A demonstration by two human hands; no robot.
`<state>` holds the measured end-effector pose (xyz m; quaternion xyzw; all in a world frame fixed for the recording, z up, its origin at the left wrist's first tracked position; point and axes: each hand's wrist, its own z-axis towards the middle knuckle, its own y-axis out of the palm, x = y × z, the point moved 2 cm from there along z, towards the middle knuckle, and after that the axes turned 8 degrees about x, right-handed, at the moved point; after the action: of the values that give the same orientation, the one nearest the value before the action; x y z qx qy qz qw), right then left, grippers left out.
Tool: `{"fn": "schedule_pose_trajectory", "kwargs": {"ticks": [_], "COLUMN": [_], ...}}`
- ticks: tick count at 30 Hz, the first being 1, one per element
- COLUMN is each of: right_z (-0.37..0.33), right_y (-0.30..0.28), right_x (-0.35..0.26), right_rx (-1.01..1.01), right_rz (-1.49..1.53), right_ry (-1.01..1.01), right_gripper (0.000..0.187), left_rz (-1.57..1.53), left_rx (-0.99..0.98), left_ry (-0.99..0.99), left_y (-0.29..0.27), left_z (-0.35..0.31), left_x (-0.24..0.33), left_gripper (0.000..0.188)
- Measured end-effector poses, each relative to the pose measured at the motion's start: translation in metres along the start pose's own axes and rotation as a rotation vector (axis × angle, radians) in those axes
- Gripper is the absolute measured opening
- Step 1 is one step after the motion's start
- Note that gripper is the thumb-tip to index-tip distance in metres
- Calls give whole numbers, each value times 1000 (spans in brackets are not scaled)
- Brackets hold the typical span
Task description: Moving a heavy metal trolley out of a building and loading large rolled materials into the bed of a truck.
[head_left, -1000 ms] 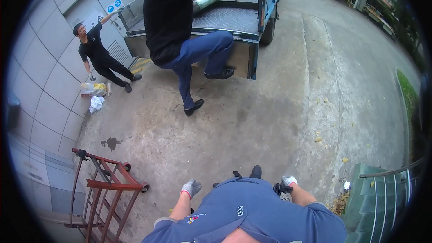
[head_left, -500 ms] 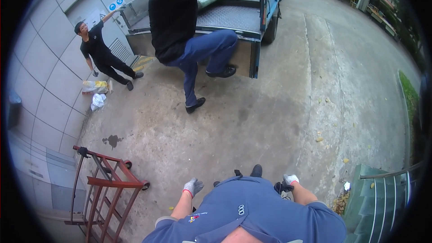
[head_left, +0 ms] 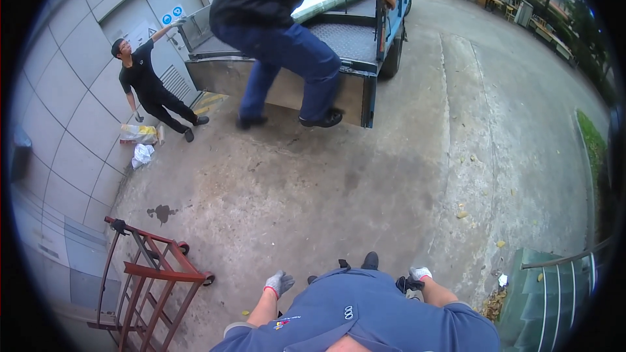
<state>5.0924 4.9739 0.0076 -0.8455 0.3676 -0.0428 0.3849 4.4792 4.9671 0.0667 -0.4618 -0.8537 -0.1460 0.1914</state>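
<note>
Space serves best here, I judge: I should stand well clear of the flatbed truck (head_left: 355, 40) while the co-worker (head_left: 280, 42) at its tail has bent knees and one hand on its side rail. My gloved left hand (head_left: 279, 283) hangs beside my waist, fingers loosely parted, holding nothing. My gloved right hand (head_left: 420, 274) sits low opposite, beside a dark item (head_left: 407, 284); I cannot tell whether it grips that.

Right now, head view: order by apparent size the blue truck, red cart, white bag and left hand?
1. Blue truck, partly blocked
2. Red cart, cut off below
3. White bag and left hand: too alike to rank
</note>
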Motion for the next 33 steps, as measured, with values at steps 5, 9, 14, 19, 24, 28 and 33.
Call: {"fn": "schedule_pose_trajectory", "kwargs": {"ticks": [5, 9, 14, 19, 24, 28, 33], "right_z": [-9, -19, -24, -16, 3, 2, 0], "right_y": [-1, -8, -9, -1, 12, 20, 20], "right_x": [-5, -12, -13, -6, 5, 5, 1], "right_rx": [19, -4, 4, 1, -42, -39, -31], "right_rz": [-96, -39, 71, -2, -141, -93, -90], "right_ry": [-74, -55, 13, -37, -115, -99, -12], "right_gripper": [47, 56, 55, 54, 51, 49, 46], "left_rz": [-7, 9, 23, 30, 21, 31, 13], "left_rx": [2, -9, -18, -14, -4, 5, -2], "left_ry": [-13, -15, -18, -15, -11, -7, -10], "left_y": [0, -2, -6, -1, 4, -1, -3], "left_z": [4, 3, 5, 3, -5, -8, -6], "left_x": [-2, -2, -3, -3, -2, -1, -5], "left_gripper": [69, 70, 70, 70, 68, 67, 67]}}
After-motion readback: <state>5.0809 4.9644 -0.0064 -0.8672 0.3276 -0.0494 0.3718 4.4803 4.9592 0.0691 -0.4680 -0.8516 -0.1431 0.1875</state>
